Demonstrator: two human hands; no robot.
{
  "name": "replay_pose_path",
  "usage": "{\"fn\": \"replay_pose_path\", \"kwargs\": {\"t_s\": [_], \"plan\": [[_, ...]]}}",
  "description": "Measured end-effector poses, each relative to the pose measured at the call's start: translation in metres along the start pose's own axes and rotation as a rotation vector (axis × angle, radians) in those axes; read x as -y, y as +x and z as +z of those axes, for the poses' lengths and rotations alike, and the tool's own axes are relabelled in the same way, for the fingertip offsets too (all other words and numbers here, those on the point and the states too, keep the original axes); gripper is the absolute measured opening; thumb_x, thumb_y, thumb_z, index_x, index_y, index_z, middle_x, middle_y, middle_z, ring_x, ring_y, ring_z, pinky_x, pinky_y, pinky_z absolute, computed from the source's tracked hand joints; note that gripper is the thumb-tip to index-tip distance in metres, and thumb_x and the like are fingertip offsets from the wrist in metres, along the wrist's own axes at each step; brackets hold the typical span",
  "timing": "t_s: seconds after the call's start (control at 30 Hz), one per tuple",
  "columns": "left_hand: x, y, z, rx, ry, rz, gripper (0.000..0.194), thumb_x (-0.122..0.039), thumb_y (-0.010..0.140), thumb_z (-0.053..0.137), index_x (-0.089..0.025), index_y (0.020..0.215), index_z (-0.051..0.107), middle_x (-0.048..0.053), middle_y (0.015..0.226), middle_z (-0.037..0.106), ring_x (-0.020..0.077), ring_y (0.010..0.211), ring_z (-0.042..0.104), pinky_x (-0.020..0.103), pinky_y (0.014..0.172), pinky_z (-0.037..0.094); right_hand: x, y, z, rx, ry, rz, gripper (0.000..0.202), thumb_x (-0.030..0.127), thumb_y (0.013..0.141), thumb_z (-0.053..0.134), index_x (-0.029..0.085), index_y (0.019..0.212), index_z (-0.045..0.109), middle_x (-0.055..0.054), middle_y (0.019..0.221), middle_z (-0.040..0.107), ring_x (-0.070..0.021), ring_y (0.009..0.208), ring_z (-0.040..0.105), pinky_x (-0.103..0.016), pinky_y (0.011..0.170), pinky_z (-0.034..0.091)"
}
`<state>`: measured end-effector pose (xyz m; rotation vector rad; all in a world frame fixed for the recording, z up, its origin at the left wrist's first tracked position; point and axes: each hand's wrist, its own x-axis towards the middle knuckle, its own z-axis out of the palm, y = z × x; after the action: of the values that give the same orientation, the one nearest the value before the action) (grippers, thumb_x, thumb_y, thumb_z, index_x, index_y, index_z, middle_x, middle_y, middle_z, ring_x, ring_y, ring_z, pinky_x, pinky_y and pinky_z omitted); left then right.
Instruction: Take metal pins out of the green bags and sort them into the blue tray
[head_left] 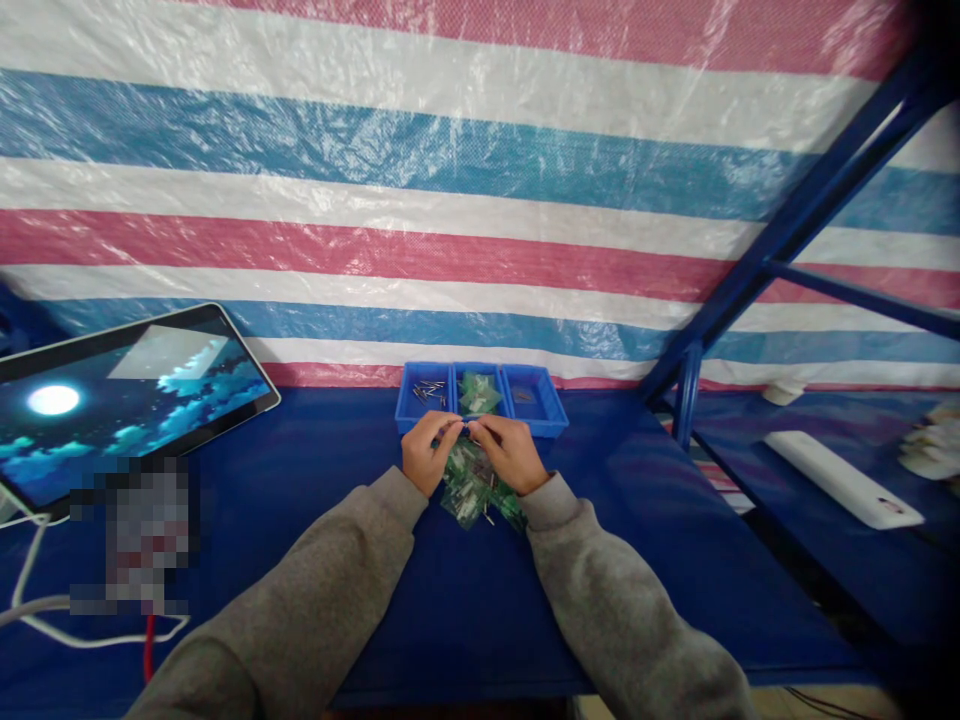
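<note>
My left hand (430, 450) and my right hand (511, 452) meet fingertip to fingertip, both pinched closed. Whatever lies between them is too small to name. Just beyond stand three blue bins side by side: the left bin (403, 412) holds several thin metal pins (429, 391), the middle one has small green plastic bags (478, 392), and the right bin (553, 408) contains a few small dark pieces. Under and between my hands lies a pile of green-tinted plastic bags (466, 490), with small pale, slender parts showing. One slim metal piece (489, 516) pokes out at its near side.
A tablet (142, 390) with a lit screen leans at the left. White and red cables (90, 640) run near a blurred-out item. The blue table (465, 620) meets a striped plastic sheet (420, 240) behind. Right are a blue metal frame (750, 270) and a long white object (840, 478).
</note>
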<state>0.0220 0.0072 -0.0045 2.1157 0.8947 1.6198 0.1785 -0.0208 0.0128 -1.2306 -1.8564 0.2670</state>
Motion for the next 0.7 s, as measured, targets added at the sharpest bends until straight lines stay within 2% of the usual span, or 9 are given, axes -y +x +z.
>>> {"fn": "replay_pose_path", "kwargs": {"t_s": [0.13,0.27,0.37,0.53,0.7], "plan": [[0.0004,-0.0019,0.0017,0.028,-0.051,-0.06,0.018,-0.026,0.089,0.049,-0.017,0.097,0.062,0.006,0.094,0.069,0.0139,0.08,0.066,0.024,0.069,0.052,-0.002,0.0008,-0.0003,-0.052,-0.023,0.048,0.039,0.036,0.093,0.04,0.018,0.065,0.059,0.0,0.058,0.058,-0.012,0.054,0.052,-0.023,0.055,0.034],[0.0028,-0.0042,0.0047,0.063,-0.077,-0.108,0.016,-0.027,0.09,0.049,-0.016,0.091,0.06,0.003,0.08,0.069,0.0119,0.068,0.066,0.021,0.064,0.052,-0.0019,0.0012,-0.0027,-0.112,-0.048,0.088,0.039,0.036,0.093,0.04,0.017,0.067,0.061,0.001,0.054,0.055,-0.011,0.05,0.048,-0.023,0.053,0.032],[0.0043,-0.0031,0.0051,0.049,0.003,-0.065,0.016,-0.027,0.089,0.05,-0.015,0.085,0.06,0.002,0.074,0.067,0.0114,0.064,0.064,0.022,0.064,0.051,-0.0006,0.0014,-0.004,-0.139,-0.046,0.094,0.039,0.036,0.093,0.041,0.017,0.067,0.062,0.001,0.052,0.053,-0.0106,0.049,0.047,-0.023,0.052,0.031],[0.0062,-0.0009,0.0037,0.027,0.094,0.083,0.015,-0.027,0.086,0.056,-0.017,0.089,0.066,0.005,0.082,0.069,0.0147,0.074,0.065,0.026,0.072,0.051,0.0001,0.0006,-0.0046,-0.161,-0.034,0.093,0.038,0.035,0.092,0.042,0.017,0.068,0.064,0.001,0.052,0.053,-0.0104,0.049,0.047,-0.023,0.052,0.032],[0.006,-0.002,0.0041,-0.068,0.06,0.043,0.015,-0.027,0.083,0.061,-0.016,0.091,0.067,0.005,0.084,0.07,0.0142,0.072,0.065,0.026,0.069,0.052,0.0004,0.0,-0.005,-0.172,-0.015,0.092,0.035,0.034,0.092,0.043,0.017,0.071,0.064,0.0,0.057,0.057,-0.0117,0.053,0.05,-0.024,0.054,0.034]]}}
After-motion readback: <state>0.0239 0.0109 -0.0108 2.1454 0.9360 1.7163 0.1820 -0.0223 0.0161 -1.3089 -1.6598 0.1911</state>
